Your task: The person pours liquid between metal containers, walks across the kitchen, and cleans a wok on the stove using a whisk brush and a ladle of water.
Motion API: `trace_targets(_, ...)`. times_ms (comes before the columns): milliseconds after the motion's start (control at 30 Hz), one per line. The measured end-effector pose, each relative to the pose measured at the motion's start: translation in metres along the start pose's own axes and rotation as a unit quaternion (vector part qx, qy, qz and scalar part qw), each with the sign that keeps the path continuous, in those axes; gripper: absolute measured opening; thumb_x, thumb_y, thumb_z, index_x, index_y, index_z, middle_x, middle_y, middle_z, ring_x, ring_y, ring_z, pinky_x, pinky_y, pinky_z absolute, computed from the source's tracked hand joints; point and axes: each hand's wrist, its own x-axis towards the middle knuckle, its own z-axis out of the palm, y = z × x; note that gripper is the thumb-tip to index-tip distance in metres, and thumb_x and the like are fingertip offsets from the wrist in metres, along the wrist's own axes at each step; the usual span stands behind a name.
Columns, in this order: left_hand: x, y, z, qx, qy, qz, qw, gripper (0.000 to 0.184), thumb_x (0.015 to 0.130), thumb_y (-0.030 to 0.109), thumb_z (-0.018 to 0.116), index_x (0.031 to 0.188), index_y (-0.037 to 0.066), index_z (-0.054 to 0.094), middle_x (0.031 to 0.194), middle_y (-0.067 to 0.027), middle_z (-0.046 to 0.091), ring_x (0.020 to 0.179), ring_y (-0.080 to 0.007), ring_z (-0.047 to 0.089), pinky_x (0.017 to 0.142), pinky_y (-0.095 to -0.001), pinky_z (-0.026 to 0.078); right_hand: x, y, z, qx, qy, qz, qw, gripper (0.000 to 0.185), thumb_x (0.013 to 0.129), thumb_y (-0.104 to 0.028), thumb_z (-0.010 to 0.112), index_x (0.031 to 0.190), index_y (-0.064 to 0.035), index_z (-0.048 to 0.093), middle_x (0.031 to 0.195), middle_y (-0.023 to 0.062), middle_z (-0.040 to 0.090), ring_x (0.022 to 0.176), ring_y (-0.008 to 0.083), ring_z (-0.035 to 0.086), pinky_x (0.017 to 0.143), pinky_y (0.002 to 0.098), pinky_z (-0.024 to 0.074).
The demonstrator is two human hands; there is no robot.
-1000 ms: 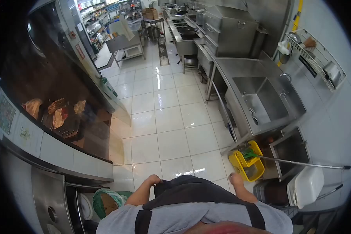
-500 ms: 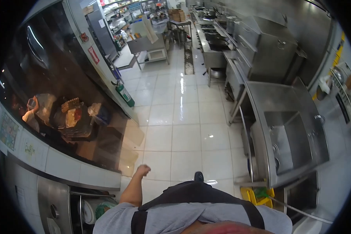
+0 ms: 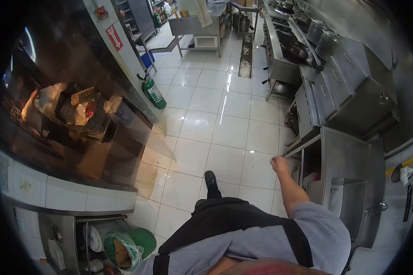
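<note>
My right hand (image 3: 276, 162) swings in front of me over the white tiled floor (image 3: 226, 158), its fingers loosely curled and nothing showing in them. Nearest to it is the steel sink counter (image 3: 342, 146) on the right, apart from the hand. My left hand is out of sight. Below my dark apron (image 3: 215, 217), one black shoe (image 3: 210, 178) is stretched forward on the tiles.
A green fire extinguisher (image 3: 154, 93) stands by the left pillar. At lower left is a green bin (image 3: 142, 242); a dark glass pane (image 3: 50, 110) lines that side. The stove (image 3: 280, 50) and a steel cabinet (image 3: 358, 87) line the right. A steel table (image 3: 192, 27) stands ahead.
My left arm has swung out of view, and my right arm has come into view. One leg has stepped forward. The view has shifted forward, with the extinguisher and sink now nearer.
</note>
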Motion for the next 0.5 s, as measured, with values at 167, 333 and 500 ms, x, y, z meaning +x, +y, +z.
trace_targets(167, 0.041, 0.082, 0.0, 0.062, -0.013, 0.069, 0.996, 0.021, 0.074, 0.02, 0.059, 0.086, 0.004, 0.065, 0.077, -0.01, 0.064, 0.065, -0.0218, 0.062, 0.055, -0.0359, 0.052, 0.057, -0.077, 0.04, 0.017, -0.087, -0.094, 0.992, 0.025, 0.077, -0.023, 0.062, 0.092, -0.0042, 0.066, 0.077, 0.0142, 0.066, 0.066, 0.027, 0.064, 0.066, 0.0352, 0.0509)
trace_targets(333, 0.115, 0.248, -0.047, 0.149, -0.016, 0.139, 0.979, 0.023, 0.074, 0.023, 0.057, 0.085, 0.005, 0.065, 0.078, -0.0111, 0.064, 0.064, -0.0225, 0.062, 0.056, -0.0362, 0.051, 0.083, -0.088, 0.064, -0.023, -0.226, -0.073, 0.971, 0.026, 0.075, -0.024, 0.062, 0.091, -0.0044, 0.067, 0.082, 0.0162, 0.066, 0.08, 0.0319, 0.063, 0.074, 0.0388, 0.0498)
trace_targets(500, 0.121, 0.535, -0.112, -0.046, 0.043, 0.22, 0.974, 0.017, 0.075, 0.017, 0.058, 0.085, 0.005, 0.062, 0.067, -0.005, 0.059, 0.055, -0.0163, 0.055, 0.05, -0.0267, 0.047, 0.144, -0.036, 0.057, -0.051, -0.184, 0.072, 0.979, 0.025, 0.074, -0.023, 0.057, 0.088, -0.0041, 0.067, 0.091, 0.02, 0.063, 0.088, 0.034, 0.06, 0.081, 0.0415, 0.0478)
